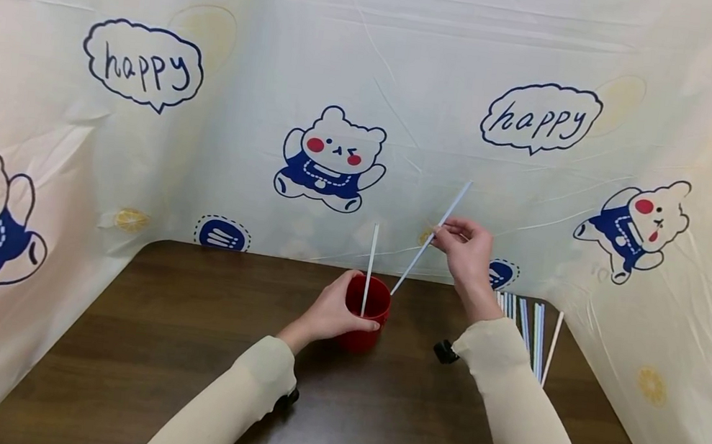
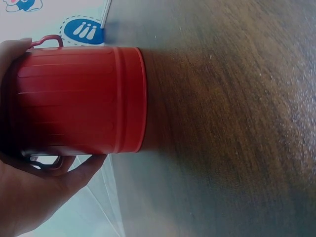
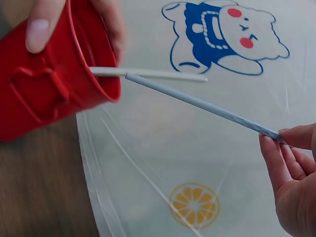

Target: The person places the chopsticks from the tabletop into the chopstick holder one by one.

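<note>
My left hand (image 1: 328, 312) grips a small red bucket (image 1: 358, 341) around its upper part, thumb across the near side. In the left wrist view the bucket (image 2: 81, 98) has ridged walls and small handles on its sides. One white straw (image 1: 372, 253) stands inside, its upper half sticking out above the rim. Between thumb and fingertips, my right hand (image 1: 466, 252) pinches a pale blue straw (image 1: 418, 256) above and right of the bucket. That straw slants down toward the bucket; in the right wrist view its lower end overlaps the white straw (image 3: 168, 75), outside the opening.
Several straws (image 1: 539, 335) in white, blue and green lie side by side at the right of the dark wooden table (image 1: 186, 349), partly behind the right forearm. A pale printed cloth (image 1: 238, 166) hangs along the table's back and sides.
</note>
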The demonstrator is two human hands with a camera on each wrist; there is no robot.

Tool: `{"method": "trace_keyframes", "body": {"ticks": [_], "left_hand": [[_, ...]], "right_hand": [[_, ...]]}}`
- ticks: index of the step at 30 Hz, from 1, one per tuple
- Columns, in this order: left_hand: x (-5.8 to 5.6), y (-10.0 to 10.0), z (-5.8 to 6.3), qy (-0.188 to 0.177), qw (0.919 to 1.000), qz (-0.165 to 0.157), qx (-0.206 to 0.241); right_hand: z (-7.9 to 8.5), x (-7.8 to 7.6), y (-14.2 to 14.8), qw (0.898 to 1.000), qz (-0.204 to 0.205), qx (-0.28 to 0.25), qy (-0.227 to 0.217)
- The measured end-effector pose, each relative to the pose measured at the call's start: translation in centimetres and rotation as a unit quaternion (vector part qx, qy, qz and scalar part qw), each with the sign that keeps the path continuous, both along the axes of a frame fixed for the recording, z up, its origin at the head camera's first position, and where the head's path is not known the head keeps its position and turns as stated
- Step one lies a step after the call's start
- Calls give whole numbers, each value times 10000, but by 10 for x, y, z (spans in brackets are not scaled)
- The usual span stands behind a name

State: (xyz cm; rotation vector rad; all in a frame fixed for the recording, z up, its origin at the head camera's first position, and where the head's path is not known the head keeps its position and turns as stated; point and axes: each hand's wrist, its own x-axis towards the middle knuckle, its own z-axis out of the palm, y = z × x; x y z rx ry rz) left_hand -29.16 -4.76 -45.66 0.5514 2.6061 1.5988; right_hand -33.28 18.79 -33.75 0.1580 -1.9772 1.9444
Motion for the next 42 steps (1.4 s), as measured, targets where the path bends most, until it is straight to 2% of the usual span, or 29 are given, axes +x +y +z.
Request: {"method": "trace_keyframes", "body": {"ticks": [6,14,20,29,34,36,41,42], "left_hand": [[1,-1,0,-12,10000,2,24],[1,-1,1,-53,10000,-28,36],[0,-1,1,32,10000,-50,25],[2,0,2,-30,10000,-30,61],[1,0,2,14,9999,-59,159],[1,1,2,40,9998,-56,172],[0,1,1,44,9998,-37,185],[0,1,1,38,9998,-46,199]], "right_hand": [[-9,2,-10,9968,256,716,254],[-31,-1,-14,9820,786,1692,297],[-48,-6,-14,9723,1245,1968,213],[-64,-6,-23,9575,1231,2603,165],[-72,-6,-28,9551,1383,2616,130],[-70,-2,-30,9535,1462,2633,119],[-78,-2,-33,9486,1606,2726,115],[-84,-6,-32,9481,1599,2746,123]]}}
